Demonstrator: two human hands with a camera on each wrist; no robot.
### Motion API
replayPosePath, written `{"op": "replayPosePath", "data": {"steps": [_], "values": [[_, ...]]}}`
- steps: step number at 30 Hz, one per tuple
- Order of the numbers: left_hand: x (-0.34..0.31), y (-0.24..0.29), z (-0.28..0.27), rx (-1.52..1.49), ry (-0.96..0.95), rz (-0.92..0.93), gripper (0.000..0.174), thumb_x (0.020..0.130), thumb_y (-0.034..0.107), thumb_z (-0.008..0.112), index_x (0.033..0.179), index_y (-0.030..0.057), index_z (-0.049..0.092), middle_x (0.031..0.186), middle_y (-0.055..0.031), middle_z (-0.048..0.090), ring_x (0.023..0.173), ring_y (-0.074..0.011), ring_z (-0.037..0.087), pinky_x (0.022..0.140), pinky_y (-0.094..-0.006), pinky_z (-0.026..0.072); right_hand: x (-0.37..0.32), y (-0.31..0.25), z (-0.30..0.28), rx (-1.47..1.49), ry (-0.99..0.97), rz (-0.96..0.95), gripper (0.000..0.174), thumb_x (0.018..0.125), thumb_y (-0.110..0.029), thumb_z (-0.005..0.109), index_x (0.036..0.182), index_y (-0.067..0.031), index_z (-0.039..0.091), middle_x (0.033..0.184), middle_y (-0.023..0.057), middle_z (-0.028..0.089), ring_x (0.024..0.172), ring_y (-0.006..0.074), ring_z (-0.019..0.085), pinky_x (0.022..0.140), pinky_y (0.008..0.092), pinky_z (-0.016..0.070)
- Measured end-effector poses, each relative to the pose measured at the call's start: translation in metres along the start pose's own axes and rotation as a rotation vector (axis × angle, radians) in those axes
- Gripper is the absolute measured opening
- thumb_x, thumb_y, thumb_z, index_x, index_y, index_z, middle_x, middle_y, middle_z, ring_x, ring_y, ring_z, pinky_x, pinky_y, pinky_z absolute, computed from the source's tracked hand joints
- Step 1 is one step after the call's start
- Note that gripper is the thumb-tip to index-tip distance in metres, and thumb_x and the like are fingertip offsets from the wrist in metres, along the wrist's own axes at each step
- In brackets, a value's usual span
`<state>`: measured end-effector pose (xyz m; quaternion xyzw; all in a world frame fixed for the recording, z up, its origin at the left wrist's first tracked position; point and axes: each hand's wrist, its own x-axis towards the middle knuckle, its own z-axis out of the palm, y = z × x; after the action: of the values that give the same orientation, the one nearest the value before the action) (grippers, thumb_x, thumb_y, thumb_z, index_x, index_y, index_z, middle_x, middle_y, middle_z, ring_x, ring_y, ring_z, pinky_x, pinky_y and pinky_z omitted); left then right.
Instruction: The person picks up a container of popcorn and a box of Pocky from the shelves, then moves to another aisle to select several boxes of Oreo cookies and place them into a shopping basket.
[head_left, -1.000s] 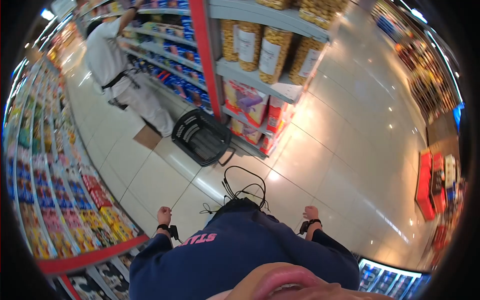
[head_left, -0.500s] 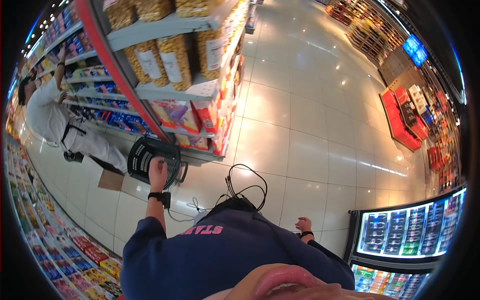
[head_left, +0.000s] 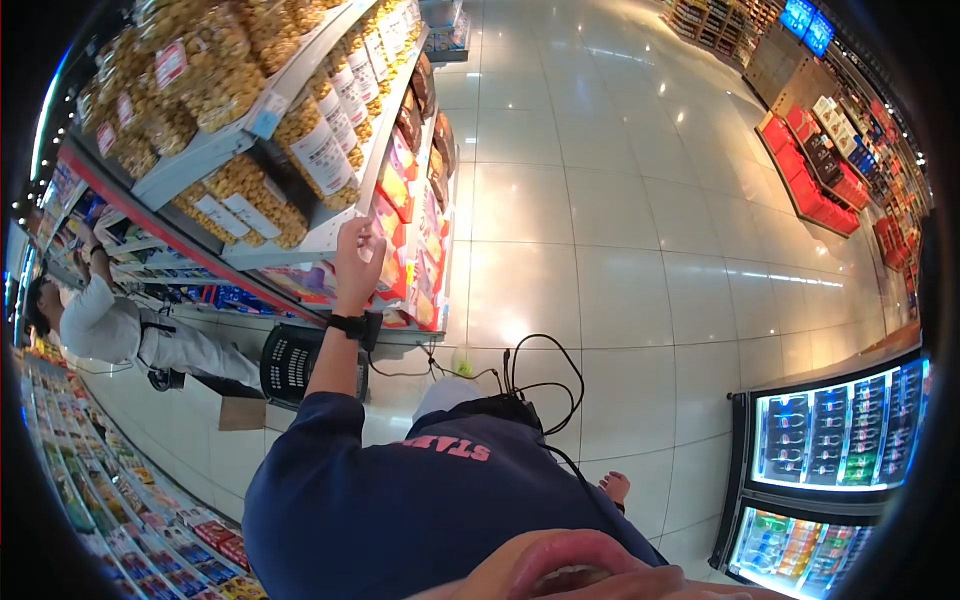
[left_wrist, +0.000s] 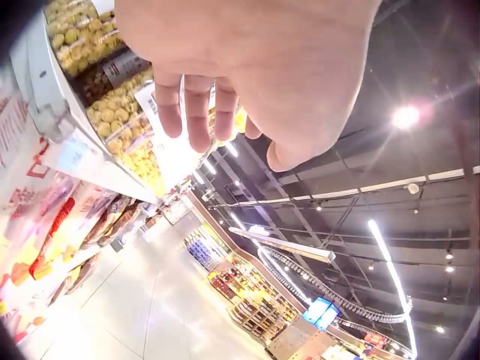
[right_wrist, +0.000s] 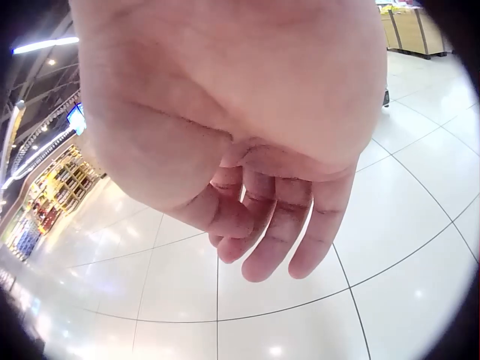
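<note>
My left hand [head_left: 358, 265] is raised at the corner of the end shelf, its fingers loosely bent with nothing between them. Just above it in the head view stands a clear pack of golden round snacks [head_left: 325, 160] with a white label. More of these packs [left_wrist: 120, 112] show beyond the left fingers [left_wrist: 198, 124] in the left wrist view. Below the shelf board [head_left: 240, 252] are red and lilac packages [head_left: 388, 250]. Low at my right side, my right hand [head_left: 616, 488] hangs with loosely curled, bare fingers [right_wrist: 274, 240] over the tiled floor.
A dark shopping basket [head_left: 287, 365] sits on the floor, partly behind my left forearm. Near it a person in white [head_left: 110, 325] reaches into the shelves, with a cardboard box [head_left: 242, 413] by their feet. Lit drinks coolers [head_left: 745, 450] stand at right; a red display [head_left: 785, 160] lies farther off.
My left hand has risen from my side, past the basket, to the shelf corner. The view has turned right and the snack shelf is nearer. My right hand stays low.
</note>
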<state>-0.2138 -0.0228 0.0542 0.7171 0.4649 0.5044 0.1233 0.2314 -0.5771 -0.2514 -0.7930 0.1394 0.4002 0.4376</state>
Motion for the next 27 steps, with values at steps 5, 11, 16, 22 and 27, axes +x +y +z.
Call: {"op": "replayPosePath", "data": {"steps": [5, 11, 16, 22, 27], "values": [[0.051, -0.044, 0.066, -0.071, 0.087, -0.126, 0.034, 0.082, 0.005, 0.068, 0.114, 0.0034, 0.056, 0.106, -0.0098, 0.058, 0.088, -0.0193, 0.059, 0.078, -0.0307, 0.0482, 0.013, -0.061, 0.028, -0.030, 0.038, -0.025, 0.023, 0.084, 0.000, 0.053, 0.106, 0.0008, 0.057, 0.091, 0.0125, 0.061, 0.072, 0.0250, 0.063, 0.060, 0.0377, 0.0551], [0.118, -0.097, 0.126, -0.052, 0.185, -0.194, 0.030, 0.081, 0.005, 0.067, 0.110, 0.0029, 0.058, 0.096, -0.0089, 0.059, 0.084, -0.0199, 0.059, 0.077, -0.0309, 0.0488, 0.068, -0.198, 0.094, -0.188, 0.010, -0.157, 0.021, 0.085, -0.005, 0.053, 0.106, -0.0014, 0.057, 0.089, 0.0120, 0.061, 0.071, 0.0247, 0.064, 0.057, 0.0365, 0.0546], [0.196, -0.121, 0.173, -0.074, 0.252, -0.265, 0.035, 0.079, 0.005, 0.069, 0.112, 0.0051, 0.058, 0.102, -0.0100, 0.060, 0.088, -0.0217, 0.062, 0.077, -0.0326, 0.0505, 0.115, -0.353, 0.187, -0.364, -0.057, -0.282, 0.019, 0.087, -0.006, 0.054, 0.105, -0.0007, 0.058, 0.091, 0.0128, 0.063, 0.069, 0.0242, 0.065, 0.054, 0.0353, 0.0543], [0.292, -0.155, 0.208, -0.079, 0.290, -0.319, 0.035, 0.082, 0.002, 0.066, 0.115, 0.0049, 0.058, 0.110, -0.0089, 0.061, 0.092, -0.0185, 0.064, 0.081, -0.0322, 0.0509, 0.168, -0.517, 0.299, -0.267, -0.146, -0.557, 0.012, 0.089, -0.008, 0.056, 0.099, -0.0020, 0.059, 0.086, 0.0088, 0.063, 0.067, 0.0196, 0.065, 0.056, 0.0292, 0.0528], [0.335, -0.200, 0.234, -0.050, 0.320, -0.343, 0.036, 0.082, 0.001, 0.065, 0.117, 0.0033, 0.058, 0.110, -0.0092, 0.062, 0.092, -0.0174, 0.063, 0.081, -0.0306, 0.0504, 0.209, -0.610, 0.379, -0.380, -0.137, -0.642, 0.011, 0.088, -0.006, 0.056, 0.097, -0.0016, 0.059, 0.084, 0.0083, 0.063, 0.065, 0.0176, 0.064, 0.054, 0.0275, 0.0511]]}}
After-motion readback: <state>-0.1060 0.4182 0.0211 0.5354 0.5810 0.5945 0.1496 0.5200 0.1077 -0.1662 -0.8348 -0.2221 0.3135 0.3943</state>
